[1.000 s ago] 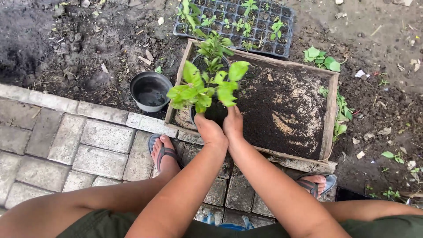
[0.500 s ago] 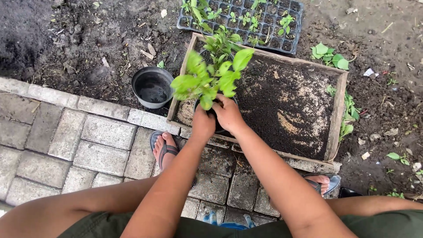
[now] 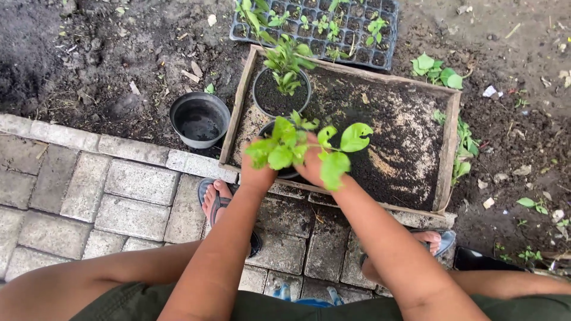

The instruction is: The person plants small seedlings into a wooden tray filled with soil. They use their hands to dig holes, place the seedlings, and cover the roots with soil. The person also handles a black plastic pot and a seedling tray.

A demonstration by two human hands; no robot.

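**Two hands, one leafy pot, several ways to spill**

Two hands close around our pot: the left hand wraps its near-left side and the right hand its right side, fingers curled against the wall. The leaves hide most of the rim, so we cannot tell how firmly it is held. It sits at the near-left corner of the wooden tray, just in front of a second planted pot.

We judge the risks to be these. Tilting the pot could tip soil out onto the pavers. Pushing it forward could knock the second pot, since the two stand almost touching. The broad leaves overhang the right hand and could snap if squeezed or brushed.

Counted: two planted pots in the tray, one empty black pot on the soil to the left, one seedling tray beyond, one wooden tray, and two sandalled feet below.
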